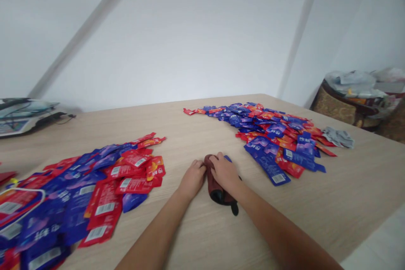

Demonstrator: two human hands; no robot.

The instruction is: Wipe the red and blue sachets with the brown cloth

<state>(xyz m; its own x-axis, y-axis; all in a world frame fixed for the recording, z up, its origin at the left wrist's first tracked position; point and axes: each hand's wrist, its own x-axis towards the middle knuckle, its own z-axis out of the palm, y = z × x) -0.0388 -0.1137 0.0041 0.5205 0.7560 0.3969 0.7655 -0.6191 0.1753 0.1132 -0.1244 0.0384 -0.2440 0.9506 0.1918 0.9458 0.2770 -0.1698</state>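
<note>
In the middle of the table lies a brown leather-like pouch (214,182), rolled or folded, with a dark opening and a black tab at its near end. My right hand (225,174) rests over its right side with the fingers curled round the top. At the pouch's upper left edge, my left hand (191,180) has its fingers bent and pinched against it. A bit of blue shows behind my right hand; I cannot make out what it is.
Red and blue printed sachets lie in a left pile (104,181) and a right pile (272,126). Grey gloves (339,137) sit beside the right pile. A white device (25,118) stands back left. Beyond the table's right edge, a chair (335,103) holds plastic bags (357,82).
</note>
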